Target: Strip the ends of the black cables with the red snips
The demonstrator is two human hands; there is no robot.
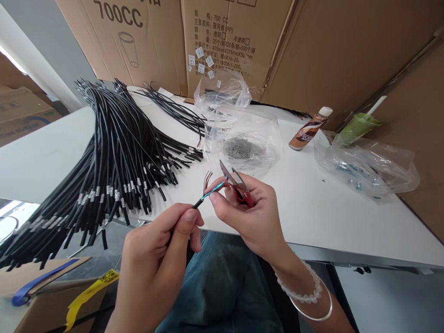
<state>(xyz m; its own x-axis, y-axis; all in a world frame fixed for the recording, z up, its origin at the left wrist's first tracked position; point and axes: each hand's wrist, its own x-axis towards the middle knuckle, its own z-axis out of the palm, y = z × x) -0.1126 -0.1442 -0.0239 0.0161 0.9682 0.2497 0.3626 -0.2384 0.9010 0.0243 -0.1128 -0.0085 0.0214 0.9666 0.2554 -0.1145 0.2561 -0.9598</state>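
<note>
My left hand (163,245) is closed around a black cable (198,203) just behind its stripped end. Out of that end come a blue foil strip (215,188) and several thin coloured wires (207,179), which stand up apart from the foil. My right hand (251,208) pinches the blue foil between thumb and forefinger. Tucked in the same hand are small red-handled snips (241,187), their blades parted and pointing up to the left. The snips' handles are mostly hidden by the palm and fingers.
A big bundle of black cables (118,134) hangs over the table's left edge. Behind my hands lie clear plastic bags (243,134), one with small metal parts. A coffee bottle (310,128), a green cup (359,129) and another bag (374,171) stand right, before cardboard boxes (333,55).
</note>
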